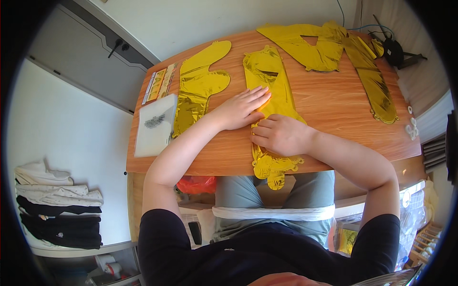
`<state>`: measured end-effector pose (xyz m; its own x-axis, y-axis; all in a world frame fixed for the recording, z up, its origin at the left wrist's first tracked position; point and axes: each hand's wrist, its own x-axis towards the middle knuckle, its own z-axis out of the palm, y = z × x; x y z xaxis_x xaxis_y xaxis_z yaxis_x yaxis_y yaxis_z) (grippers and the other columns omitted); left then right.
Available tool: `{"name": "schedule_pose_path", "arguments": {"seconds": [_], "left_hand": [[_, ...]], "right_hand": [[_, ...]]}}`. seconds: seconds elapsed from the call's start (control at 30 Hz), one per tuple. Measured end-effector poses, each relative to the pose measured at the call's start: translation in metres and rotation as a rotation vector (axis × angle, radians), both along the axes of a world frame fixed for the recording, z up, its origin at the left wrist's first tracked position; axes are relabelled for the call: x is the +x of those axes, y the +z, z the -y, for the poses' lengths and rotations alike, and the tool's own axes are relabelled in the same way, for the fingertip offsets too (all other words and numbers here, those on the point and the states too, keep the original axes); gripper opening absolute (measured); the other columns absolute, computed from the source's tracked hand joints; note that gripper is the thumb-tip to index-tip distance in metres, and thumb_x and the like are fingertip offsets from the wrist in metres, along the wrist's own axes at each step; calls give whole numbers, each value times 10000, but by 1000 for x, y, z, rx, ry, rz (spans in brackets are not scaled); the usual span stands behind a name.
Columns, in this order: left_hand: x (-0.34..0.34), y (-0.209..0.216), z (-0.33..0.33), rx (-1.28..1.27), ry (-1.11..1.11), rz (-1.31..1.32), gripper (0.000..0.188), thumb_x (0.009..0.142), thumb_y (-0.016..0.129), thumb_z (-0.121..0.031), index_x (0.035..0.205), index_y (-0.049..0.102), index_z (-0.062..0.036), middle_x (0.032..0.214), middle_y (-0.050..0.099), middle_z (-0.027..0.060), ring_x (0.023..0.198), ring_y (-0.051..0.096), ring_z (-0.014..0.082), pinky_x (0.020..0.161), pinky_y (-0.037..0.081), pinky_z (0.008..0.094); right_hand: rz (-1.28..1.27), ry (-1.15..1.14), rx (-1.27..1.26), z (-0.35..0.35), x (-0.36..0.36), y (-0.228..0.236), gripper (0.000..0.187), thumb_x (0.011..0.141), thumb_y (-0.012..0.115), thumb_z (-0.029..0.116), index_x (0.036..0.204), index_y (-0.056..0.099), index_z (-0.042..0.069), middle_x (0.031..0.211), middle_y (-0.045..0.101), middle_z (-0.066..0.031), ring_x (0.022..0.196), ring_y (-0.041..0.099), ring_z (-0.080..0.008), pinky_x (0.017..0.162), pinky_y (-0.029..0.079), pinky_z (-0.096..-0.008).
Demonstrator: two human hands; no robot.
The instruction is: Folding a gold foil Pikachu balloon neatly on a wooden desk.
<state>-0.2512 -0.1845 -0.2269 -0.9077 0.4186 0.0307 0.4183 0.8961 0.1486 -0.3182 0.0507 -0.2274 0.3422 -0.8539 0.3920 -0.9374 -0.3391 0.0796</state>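
Note:
A flat, uninflated gold foil balloon (281, 93) lies lengthwise before me, with a slit-like opening near its far end. My left hand (243, 108) rests on its left side, fingers stretched out and lying flat. Just nearer and to the right, my right hand (281, 135) has its fingers curled against the foil; its fingertips are partly hidden. Crumpled gold foil with rounded tabs (274, 168) sticks out over the near table edge below my right hand. Whether that piece belongs to the same balloon, I cannot tell.
Other flat gold foil balloons lie at the left (202, 78), far right (305, 47) and right (372, 78). A clear plastic packet (156, 126) and a printed card (160, 83) sit left. White rings (411, 128) and a black device with antennas (393, 51) are at the right edge.

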Motion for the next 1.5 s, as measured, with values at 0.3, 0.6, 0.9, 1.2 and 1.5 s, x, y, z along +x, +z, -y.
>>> {"name": "schedule_pose_path", "arguments": {"seconds": [0.3,0.6,0.9,1.2,1.5], "left_hand": [[2,-3,1,-23,7,7,669,1083,460,-416,1618,285,-54,1682,274,181,1568,234,328,1280,215,442],[2,-2,-2,-12,22,-6,655,1077,483,-358,1624,269,-69,1698,246,152,1570,230,317,1285,205,463],[2,1,-3,-8,-1,-27,657,1075,488,-394,1595,313,-32,1662,309,189,1550,277,337,1266,251,476],[0,-2,-4,-41,28,-11,662,1080,462,-383,1630,256,-77,1696,260,135,1569,237,309,1283,208,468],[1,-1,-7,-43,41,-12,697,1061,505,-416,1631,265,-94,1693,273,125,1568,242,300,1280,214,468]], "right_hand": [[4,-25,-295,-18,-6,63,243,828,683,142,1061,695,78,1064,704,-73,982,685,-259,883,549,-379],[256,-267,-28,-31,-91,34,140,855,680,54,981,729,18,1033,709,-120,959,679,-329,849,554,-412],[322,-210,8,-28,-94,13,139,868,690,84,986,732,25,999,724,-120,932,688,-331,831,564,-416],[327,-223,-4,-27,-93,13,135,884,689,99,990,730,26,1014,719,-120,936,685,-332,829,562,-412],[273,-193,-46,-24,-71,34,196,847,719,69,1040,716,37,1070,700,-116,1027,662,-329,892,541,-420]]}}
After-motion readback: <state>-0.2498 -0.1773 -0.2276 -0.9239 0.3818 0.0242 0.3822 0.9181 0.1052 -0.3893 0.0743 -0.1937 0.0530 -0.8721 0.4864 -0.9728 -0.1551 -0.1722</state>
